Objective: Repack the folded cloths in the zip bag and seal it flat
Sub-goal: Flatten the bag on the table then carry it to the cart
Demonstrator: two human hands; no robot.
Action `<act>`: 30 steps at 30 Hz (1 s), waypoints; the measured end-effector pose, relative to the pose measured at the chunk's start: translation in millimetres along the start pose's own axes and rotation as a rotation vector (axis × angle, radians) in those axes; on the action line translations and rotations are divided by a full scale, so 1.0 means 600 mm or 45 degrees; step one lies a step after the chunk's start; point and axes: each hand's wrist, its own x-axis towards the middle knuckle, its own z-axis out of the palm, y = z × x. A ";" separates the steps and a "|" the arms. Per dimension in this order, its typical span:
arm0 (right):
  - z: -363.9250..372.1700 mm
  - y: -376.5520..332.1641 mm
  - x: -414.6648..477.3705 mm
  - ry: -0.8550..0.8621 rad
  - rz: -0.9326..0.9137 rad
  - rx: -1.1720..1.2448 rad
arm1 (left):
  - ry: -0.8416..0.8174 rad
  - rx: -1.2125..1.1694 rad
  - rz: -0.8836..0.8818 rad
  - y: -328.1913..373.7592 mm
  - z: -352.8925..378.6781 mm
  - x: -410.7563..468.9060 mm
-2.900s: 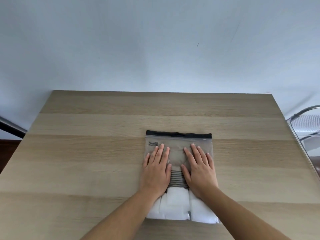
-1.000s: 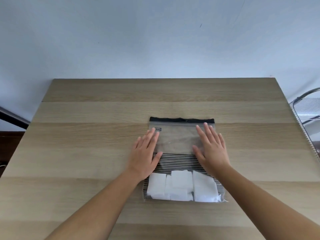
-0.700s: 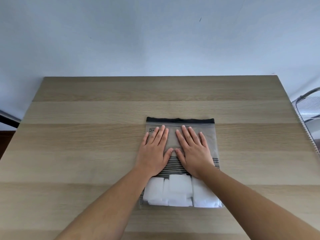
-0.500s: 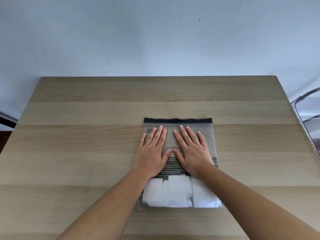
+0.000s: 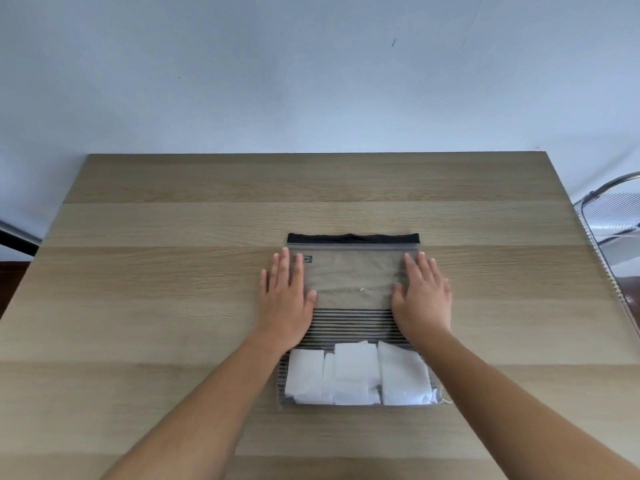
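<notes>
A clear zip bag [image 5: 353, 282] with a black zip strip [image 5: 353, 238] along its far edge lies flat on the wooden table [image 5: 173, 306]. Its middle carries dark stripes. Several folded white cloths [image 5: 356, 374] sit side by side inside its near end. My left hand [image 5: 285, 299] lies palm down on the bag's left edge, fingers spread. On the right edge my right hand [image 5: 422, 299] presses flat in the same way. Neither hand grips anything.
A pale wall rises behind the table's far edge. A metal chair [image 5: 613, 216] stands just off the right edge. A dark bar [image 5: 17, 237] shows at the left, beyond the table.
Both hands have slid apart from the middle of the bag to its left and right edges, flat on it. The bag has stayed in place.
</notes>
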 end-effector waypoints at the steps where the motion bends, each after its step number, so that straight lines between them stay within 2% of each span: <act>1: 0.008 -0.022 -0.010 -0.002 -0.070 -0.005 | 0.003 -0.012 0.061 0.022 0.006 -0.008; 4: 0.038 -0.053 -0.038 -0.068 -0.373 -0.121 | -0.021 0.047 0.286 0.060 0.028 -0.030; 9: 0.032 0.001 -0.024 -0.080 -0.541 -0.268 | 0.048 0.140 0.349 0.027 0.030 -0.030; 18: -0.004 0.103 -0.027 0.010 -0.365 -0.304 | 0.080 0.155 0.181 -0.045 0.016 -0.041; 22: -0.015 0.074 -0.021 0.111 -0.213 0.010 | 0.099 0.019 0.114 -0.035 0.001 -0.031; 25: -0.016 0.010 0.000 0.150 -0.345 0.044 | 0.150 -0.038 0.191 0.007 -0.008 0.005; 27: -0.007 -0.035 0.019 0.068 -0.479 -0.036 | 0.139 -0.001 0.246 0.034 -0.009 0.030; 30: 0.017 -0.059 0.042 -0.045 -0.509 -0.186 | 0.069 0.122 0.285 0.044 0.002 0.051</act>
